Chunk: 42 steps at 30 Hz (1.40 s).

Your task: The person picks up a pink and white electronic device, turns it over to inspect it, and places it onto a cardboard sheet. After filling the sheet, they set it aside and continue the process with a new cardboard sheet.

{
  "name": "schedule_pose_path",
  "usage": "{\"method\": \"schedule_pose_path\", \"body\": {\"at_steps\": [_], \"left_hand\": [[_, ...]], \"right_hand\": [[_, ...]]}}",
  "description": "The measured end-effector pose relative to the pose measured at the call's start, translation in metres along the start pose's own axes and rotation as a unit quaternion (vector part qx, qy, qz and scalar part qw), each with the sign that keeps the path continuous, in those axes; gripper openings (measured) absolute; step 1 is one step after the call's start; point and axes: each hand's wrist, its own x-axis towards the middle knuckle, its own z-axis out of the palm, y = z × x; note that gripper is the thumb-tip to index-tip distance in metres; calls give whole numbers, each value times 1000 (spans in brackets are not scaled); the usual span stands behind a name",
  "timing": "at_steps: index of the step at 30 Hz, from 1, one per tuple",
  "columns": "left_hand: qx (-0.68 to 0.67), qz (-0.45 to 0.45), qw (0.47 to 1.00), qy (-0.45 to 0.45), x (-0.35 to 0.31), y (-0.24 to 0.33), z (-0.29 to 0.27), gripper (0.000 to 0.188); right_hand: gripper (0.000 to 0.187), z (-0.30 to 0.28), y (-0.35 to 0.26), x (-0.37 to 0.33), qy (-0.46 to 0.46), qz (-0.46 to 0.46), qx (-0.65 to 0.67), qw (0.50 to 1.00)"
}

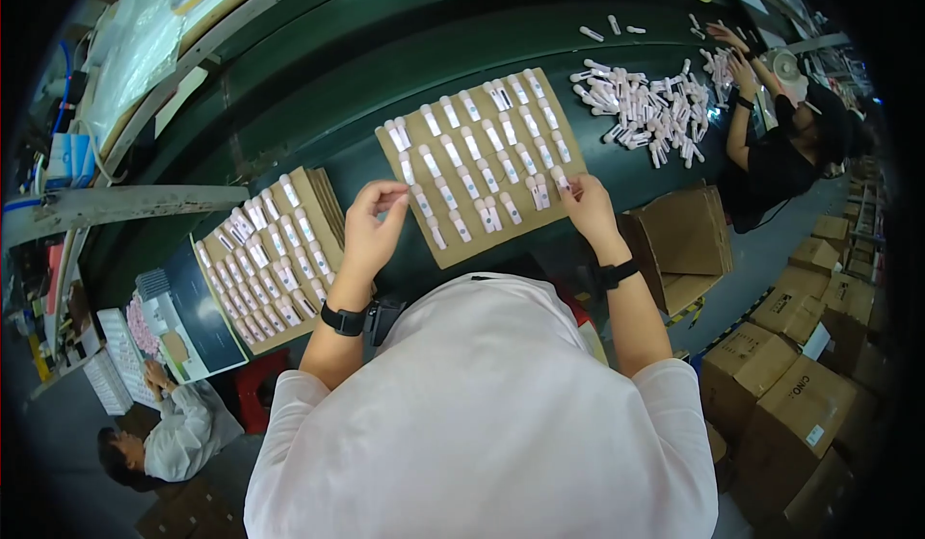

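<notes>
A brown cardboard sheet (489, 234) lies on the dark green bench in front of me, with rows of small pale pink, round-headed tube-like pieces bearing white labels. My left hand (374, 223) is at the sheet's left edge, its thumb and forefinger a little apart and nothing visible between them. At the right edge, the fingers of my right hand (590, 210) close on the lower end of a round-headed pink piece (559, 175). That piece rests at the end of a row; the fingertips partly hide it.
More filled cardboard sheets (323, 202) are stacked at left. A loose heap of pink pieces (646, 105) lies at far right, where a co-worker's hands (737, 52) reach in. An opened carton (679, 240) stands right of me. Another person (183, 433) works at lower left beside white trays (120, 351).
</notes>
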Motion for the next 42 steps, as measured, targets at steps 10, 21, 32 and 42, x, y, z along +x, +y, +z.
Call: {"method": "schedule_pose_path", "body": {"at_steps": [10,21,32,42], "left_hand": [[86,-36,995,21,-11,-34,-10,14],[65,-54,996,9,-10,-59,-5,13],[56,-91,994,9,2,-55,18,14],[101,-88,990,36,0,-25,83,15]], "right_hand": [[19,21,62,22,-5,72,-39,997],[28,18,61,7,6,94,-14,995],[25,13,75,17,-1,73,12,997],[20,-29,139,8,26,63,78,995]]}}
